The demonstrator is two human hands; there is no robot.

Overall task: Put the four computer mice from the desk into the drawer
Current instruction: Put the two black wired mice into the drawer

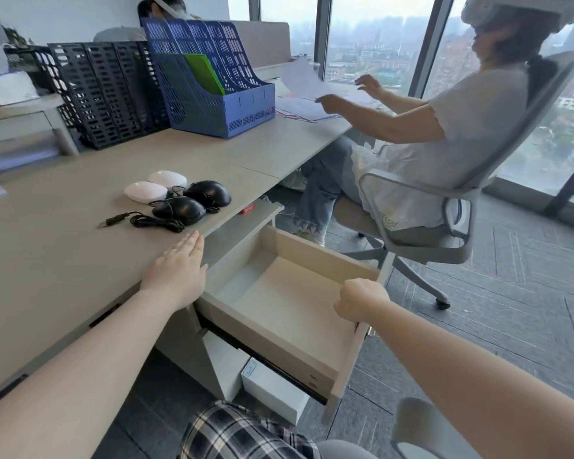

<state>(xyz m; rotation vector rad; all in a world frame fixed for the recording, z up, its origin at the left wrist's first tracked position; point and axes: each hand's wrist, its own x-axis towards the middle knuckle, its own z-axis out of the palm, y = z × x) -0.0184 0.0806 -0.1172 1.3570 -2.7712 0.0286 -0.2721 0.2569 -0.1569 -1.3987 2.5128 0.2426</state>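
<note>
Two white mice and two black wired mice lie clustered on the desk near its front edge. A black cable with a plug trails left from them. Below the desk edge the drawer is pulled out, with nothing visible inside. My left hand rests flat, fingers together, on the desk edge just short of the mice. My right hand is curled over the drawer's front panel, gripping it.
Black and blue file racks stand at the back of the desk. A person in a grey office chair sits to the right, handling papers. A white box lies on the floor under the drawer.
</note>
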